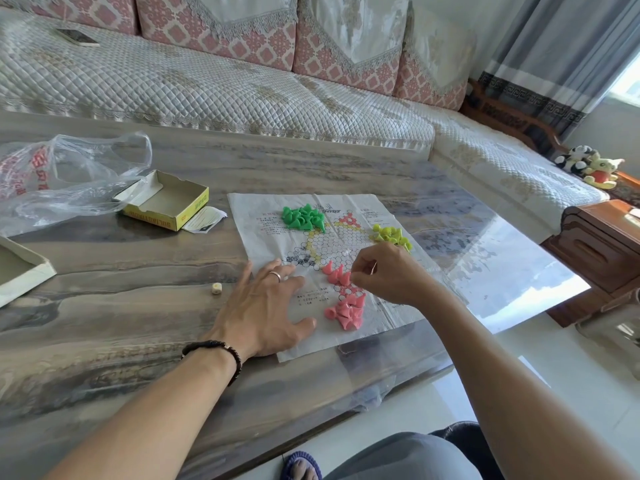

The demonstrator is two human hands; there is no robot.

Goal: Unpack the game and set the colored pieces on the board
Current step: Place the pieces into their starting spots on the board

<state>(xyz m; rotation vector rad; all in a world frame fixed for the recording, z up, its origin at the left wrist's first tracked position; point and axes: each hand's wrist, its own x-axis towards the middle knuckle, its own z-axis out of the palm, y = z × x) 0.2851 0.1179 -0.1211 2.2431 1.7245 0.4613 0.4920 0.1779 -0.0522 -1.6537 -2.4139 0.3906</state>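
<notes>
- Pressing flat with straight, spread fingers, the left hand [268, 306] rests on the near-left edge of the paper board [391, 299], a ring on one finger.
- The right hand [384, 273] hovers over the board, its fingertips pinched together beside the pink pieces [337, 273]; whether that grip holds a piece I cannot tell.
- More pink pieces lie heaped near the board's front edge; green pieces [304, 218] sit in a pile at its far-left, yellow pieces [393, 236] at its right.
- An open yellow box [166, 204] stands on the bench [138, 299] left of the board; its side lettering is too blurred to read.
- A clear plastic bag [59, 178] with red print lies beside the box; a small die [216, 288] sits near the left hand.
</notes>
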